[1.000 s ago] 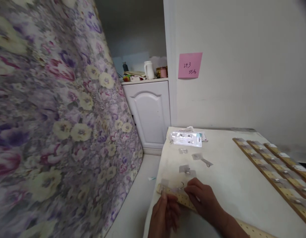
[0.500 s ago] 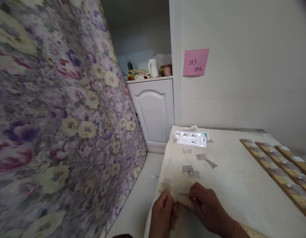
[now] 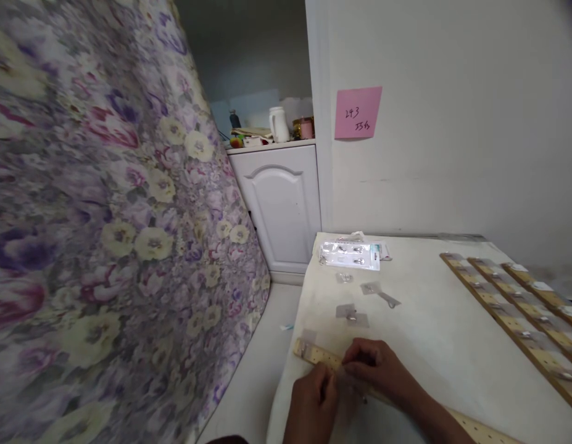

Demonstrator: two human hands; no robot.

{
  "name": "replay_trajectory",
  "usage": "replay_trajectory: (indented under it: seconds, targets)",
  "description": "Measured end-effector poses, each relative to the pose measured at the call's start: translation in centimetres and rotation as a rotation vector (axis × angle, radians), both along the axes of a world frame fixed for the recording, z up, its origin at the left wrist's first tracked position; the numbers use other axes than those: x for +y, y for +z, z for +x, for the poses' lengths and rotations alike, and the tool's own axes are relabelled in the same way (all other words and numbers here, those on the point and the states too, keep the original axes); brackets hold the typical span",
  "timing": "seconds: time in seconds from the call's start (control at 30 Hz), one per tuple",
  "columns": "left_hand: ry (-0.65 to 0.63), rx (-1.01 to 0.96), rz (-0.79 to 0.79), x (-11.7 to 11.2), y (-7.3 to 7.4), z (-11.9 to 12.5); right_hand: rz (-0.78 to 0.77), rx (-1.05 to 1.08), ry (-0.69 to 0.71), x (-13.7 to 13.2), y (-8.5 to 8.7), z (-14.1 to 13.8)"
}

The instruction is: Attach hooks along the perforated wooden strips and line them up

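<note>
A pale wooden strip with rows of holes (image 3: 475, 428) runs diagonally under both hands along the near side of the table. On its left end lies a clear adhesive hook (image 3: 306, 348). My left hand (image 3: 313, 398) is closed in a pinch over the strip's near edge; what lies between its fingertips is hidden. Close beside it, my right hand (image 3: 378, 373) has thumb and fingers pressed together on a blurred clear hook piece (image 3: 353, 394), which shows faintly below the fingers with a small shiny spot.
Loose clear hooks (image 3: 352, 316) lie ahead on the white table (image 3: 419, 320), with another pair (image 3: 381, 293) and a single one (image 3: 345, 278) beyond. Packaged hooks (image 3: 348, 254) sit at the far edge. Hook-lined wooden strips (image 3: 503, 305) rest at right. A floral curtain (image 3: 128, 246) hangs left.
My right hand has moved left, close to my left hand, bringing the clear hook piece with it. My left hand has shifted slightly right, uncovering the strip's left end. The view has turned slightly.
</note>
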State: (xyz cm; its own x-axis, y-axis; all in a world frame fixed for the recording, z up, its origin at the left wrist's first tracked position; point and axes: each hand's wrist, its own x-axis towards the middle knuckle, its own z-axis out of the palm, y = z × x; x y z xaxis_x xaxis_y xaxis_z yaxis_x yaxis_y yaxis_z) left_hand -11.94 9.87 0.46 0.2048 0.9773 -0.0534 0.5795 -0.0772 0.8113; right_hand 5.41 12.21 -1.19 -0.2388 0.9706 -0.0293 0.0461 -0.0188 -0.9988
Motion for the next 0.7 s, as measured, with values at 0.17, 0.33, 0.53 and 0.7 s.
replay_trajectory:
  seconds: [0.17,0.33,0.53,0.7]
  targets:
    - [-0.049,-0.061,-0.004,-0.2,0.0,0.0,-0.037,0.114,0.033,0.1,-0.4,0.2]
    - [-0.072,-0.081,-0.005,-0.4,0.1,0.2,-0.109,0.168,0.114,0.1,-1.1,0.2]
    - [0.064,-0.16,0.007,-0.4,0.2,-0.6,-0.109,0.174,0.097,0.2,-1.2,0.4]
    - [0.216,-0.063,0.112,-0.6,0.2,-2.8,-0.041,0.099,-0.076,1.9,-1.0,-0.4]
